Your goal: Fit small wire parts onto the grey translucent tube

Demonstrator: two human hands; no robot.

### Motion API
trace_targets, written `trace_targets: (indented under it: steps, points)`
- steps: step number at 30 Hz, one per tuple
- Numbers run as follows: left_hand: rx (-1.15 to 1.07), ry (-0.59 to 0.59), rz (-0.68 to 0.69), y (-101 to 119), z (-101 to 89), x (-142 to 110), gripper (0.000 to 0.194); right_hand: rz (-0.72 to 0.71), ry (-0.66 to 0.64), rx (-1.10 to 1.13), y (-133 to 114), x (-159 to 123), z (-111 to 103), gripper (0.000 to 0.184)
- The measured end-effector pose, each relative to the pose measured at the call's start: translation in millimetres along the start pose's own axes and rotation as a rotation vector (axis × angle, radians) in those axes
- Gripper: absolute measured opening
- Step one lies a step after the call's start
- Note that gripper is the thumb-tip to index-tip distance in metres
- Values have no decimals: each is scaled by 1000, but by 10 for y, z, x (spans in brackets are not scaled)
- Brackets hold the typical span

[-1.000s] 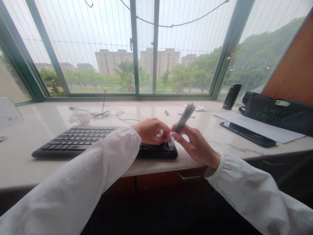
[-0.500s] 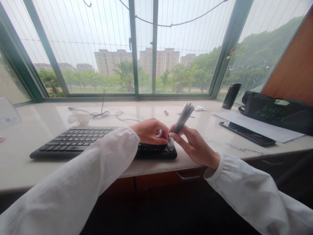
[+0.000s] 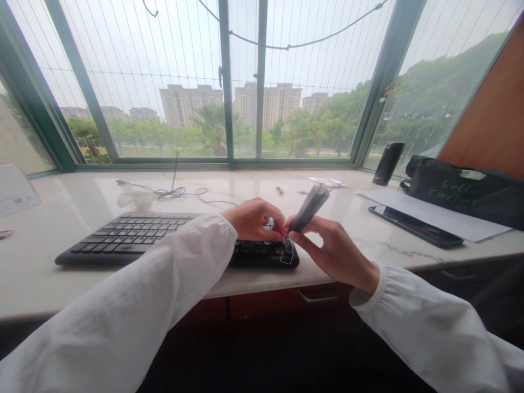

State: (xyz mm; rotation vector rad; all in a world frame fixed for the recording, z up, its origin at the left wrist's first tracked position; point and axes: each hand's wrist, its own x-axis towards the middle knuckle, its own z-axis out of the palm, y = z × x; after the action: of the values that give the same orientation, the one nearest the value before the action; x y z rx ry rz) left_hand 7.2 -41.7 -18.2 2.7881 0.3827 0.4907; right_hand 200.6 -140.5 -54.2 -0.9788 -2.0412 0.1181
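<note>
My right hand [image 3: 323, 243] grips a dark grey brush [image 3: 309, 210], tilted with its bristle-like end up and to the right. At its lower end a thin wire loop [image 3: 287, 254] hangs over the right end of a black keyboard [image 3: 123, 232]. Thumb and fingertips of my left hand [image 3: 257, 218] are pinched together beside the brush's lower end, above the keys. What lies between those fingertips, if anything, is too small to make out. My left sleeve and hand cover part of the keyboard.
A cable [image 3: 172, 192] lies behind the keyboard. Toward the right are a phone [image 3: 415, 226], white paper [image 3: 483, 224], a black bag [image 3: 462, 188] and a dark cylinder [image 3: 388, 164]. A small object [image 3: 280, 190] rests near the window. The table's front edge [image 3: 254, 289] runs below my wrists.
The wire loop now shows lower and more clearly over the keyboard's right end. Both hands have moved slightly right, the right one with the brush a little lower. The view has shifted slightly.
</note>
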Motion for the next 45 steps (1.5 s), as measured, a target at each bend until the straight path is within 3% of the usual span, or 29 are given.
trace_targets:
  steps: [10, 16, 28, 35, 45]
  points:
    - [-92, -22, -64, 12, 6, 12, 14, 164, -61, 107, 97, -31, -25, 23]
    - [-116, -32, -54, 5, -3, 17, 13, 192, -113, 154, 170, -40, -71, 26]
    - [-98, -47, -68, 22, -14, 5, 15, 45, -114, -13, 173, 63, -64, 19]
    - [-112, -156, -128, 69, -44, -19, 25, 12, -135, 41, 206, 130, -85, 15]
    - [-7, -137, -161, 102, -9, -20, 44, -10, -152, 37, 233, 136, -77, 15]
